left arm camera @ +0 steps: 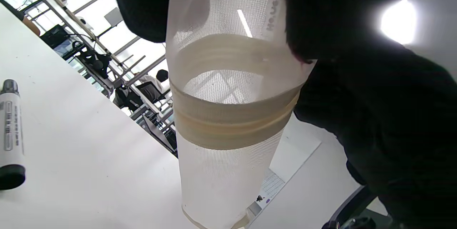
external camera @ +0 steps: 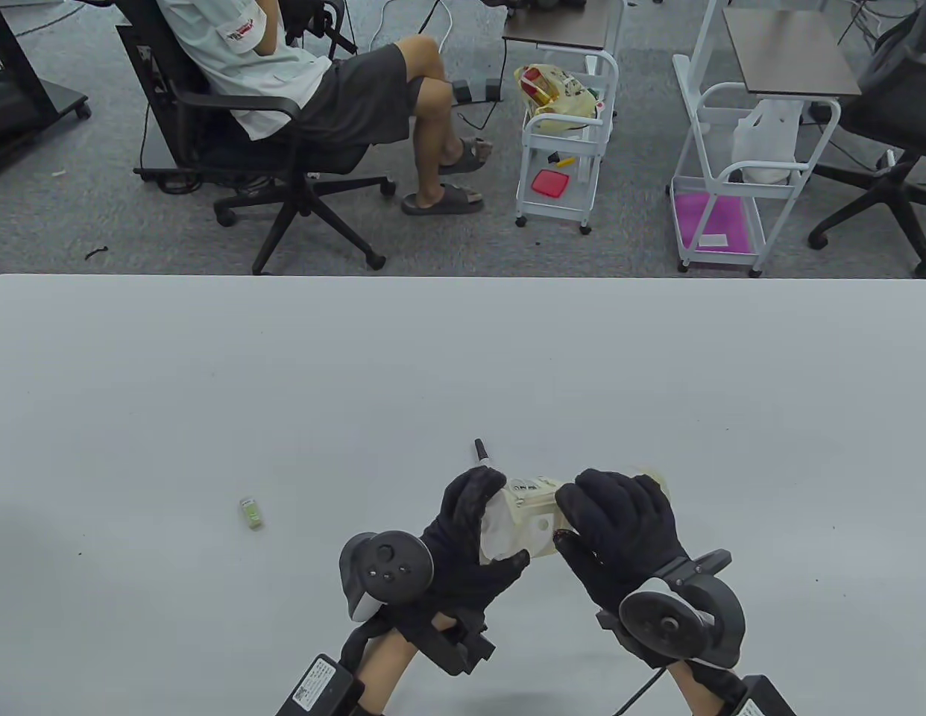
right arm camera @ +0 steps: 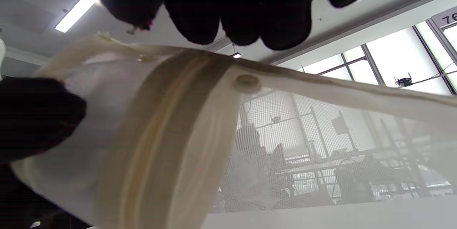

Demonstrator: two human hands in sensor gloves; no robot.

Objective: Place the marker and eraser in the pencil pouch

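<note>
A cream mesh pencil pouch (external camera: 526,514) is held above the table between both hands. My left hand (external camera: 474,533) grips its left end and my right hand (external camera: 608,526) grips its right side. The pouch hangs close to the lens in the left wrist view (left arm camera: 228,114) and the right wrist view (right arm camera: 171,129). A marker (external camera: 481,453), white body with a black cap, lies on the table just behind my left hand; it also shows in the left wrist view (left arm camera: 10,132). A small pale green eraser (external camera: 251,513) lies on the table to the left.
The white table (external camera: 209,373) reaches to its far edge at mid-frame. Beyond it are a seated person on an office chair (external camera: 284,142) and two white trolleys (external camera: 564,149).
</note>
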